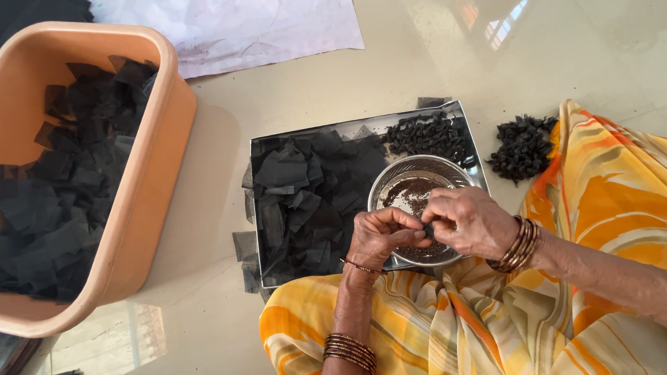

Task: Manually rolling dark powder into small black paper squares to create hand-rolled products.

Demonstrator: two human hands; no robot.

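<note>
Both hands are meeting just below centre of the frame, right over the round steel bowl [417, 194] w/ dark brown seed-like grains in it. The left hand [382, 237] is curled, fingertips pinched together; the right hand [468, 222] comes in from the right w/ bangles at the wrist, fingers closed too. Between the 2 sets of fingertips there's a small black scrap of cloth [428, 230], gripped from both sides; whether anything is inside it is too small to tell.

The bowl sits in the right part of a flat rectangular steel tray [360, 124], centre frame. The tray's left part is heaped w/ loose black square fabric pieces [303, 197]. Top right of the tray: a pile of small black twisted bundles [430, 137], and a 2nd pile of the same black bundles [523, 147] lies on the pale floor just right of the tray.

Left of the frame, a big peach-coloured plastic tub [158, 181] holds many more black squares.

My read: the step in hand looks like closing or twisting 1 square over the bowl, approx mid-way. The next move would call for a firm pinch w/ both thumbs and keeping the scrap above the bowl so spills fall back in.
</note>
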